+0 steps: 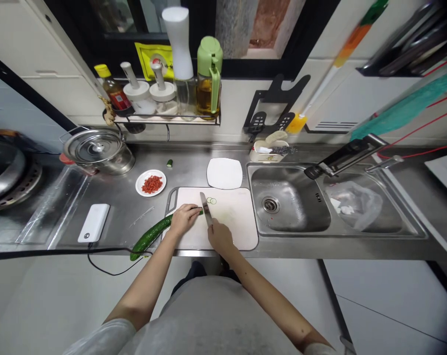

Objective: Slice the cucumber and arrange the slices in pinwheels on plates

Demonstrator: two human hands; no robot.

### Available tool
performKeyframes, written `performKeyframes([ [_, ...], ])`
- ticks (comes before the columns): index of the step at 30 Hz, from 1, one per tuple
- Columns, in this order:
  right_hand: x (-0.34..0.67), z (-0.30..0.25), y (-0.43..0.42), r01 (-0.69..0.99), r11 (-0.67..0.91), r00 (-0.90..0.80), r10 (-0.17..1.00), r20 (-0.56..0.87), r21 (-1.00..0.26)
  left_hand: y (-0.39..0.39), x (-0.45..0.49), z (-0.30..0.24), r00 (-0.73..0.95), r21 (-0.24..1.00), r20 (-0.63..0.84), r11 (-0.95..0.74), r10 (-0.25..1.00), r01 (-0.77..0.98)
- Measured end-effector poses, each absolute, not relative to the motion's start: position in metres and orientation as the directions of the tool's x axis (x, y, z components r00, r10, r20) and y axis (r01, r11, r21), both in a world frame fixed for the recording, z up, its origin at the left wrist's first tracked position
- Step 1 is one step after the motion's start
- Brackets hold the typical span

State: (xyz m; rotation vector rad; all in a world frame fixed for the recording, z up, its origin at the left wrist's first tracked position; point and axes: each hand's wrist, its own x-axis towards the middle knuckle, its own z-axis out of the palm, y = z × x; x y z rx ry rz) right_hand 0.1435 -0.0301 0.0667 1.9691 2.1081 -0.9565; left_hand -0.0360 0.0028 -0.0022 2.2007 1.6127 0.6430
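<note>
A long green cucumber (152, 235) lies slantwise over the left edge of the white cutting board (242, 217). My left hand (183, 218) is closed over its upper part, hiding a stretch of it; the end shows just past the fingertips. With my right hand (220, 236) I grip a kitchen knife (205, 206), whose blade points away from me beside the cucumber's end. The knife's handle is hidden in the fist. Thin cucumber slices (211, 200) rest on the board right of the blade.
Behind the board are a white square plate (224, 173), a small plate (139, 183) of red bits and a cucumber stub (169, 163). The sink (293, 202) is at the right. A white power bank (94, 223) with a cable lies left, near a steel pot (116, 160).
</note>
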Motion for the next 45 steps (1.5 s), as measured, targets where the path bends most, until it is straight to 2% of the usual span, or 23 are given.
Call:
performKeyframes([
  [7,0.136,0.066,-0.033,0.934,-0.028,-0.155,0.868,-0.472,-0.357,0.003,-0.036,-0.003,0.267,0.487,0.166,-0.315,0.949,0.815],
  [20,0.138,0.079,-0.042,0.951,-0.001,-0.176,0.820,-0.544,-0.309,0.004,-0.035,-0.002,0.271,0.466,0.159,-0.314,0.949,0.827],
  [30,0.134,0.074,-0.038,0.945,-0.006,-0.177,0.832,-0.525,-0.327,0.004,-0.034,-0.007,0.262,0.447,0.215,-0.333,0.941,0.830],
  [45,0.123,0.064,-0.024,0.940,-0.019,-0.172,0.836,-0.521,-0.342,0.005,-0.034,-0.005,0.272,0.461,0.188,-0.330,0.944,0.824],
])
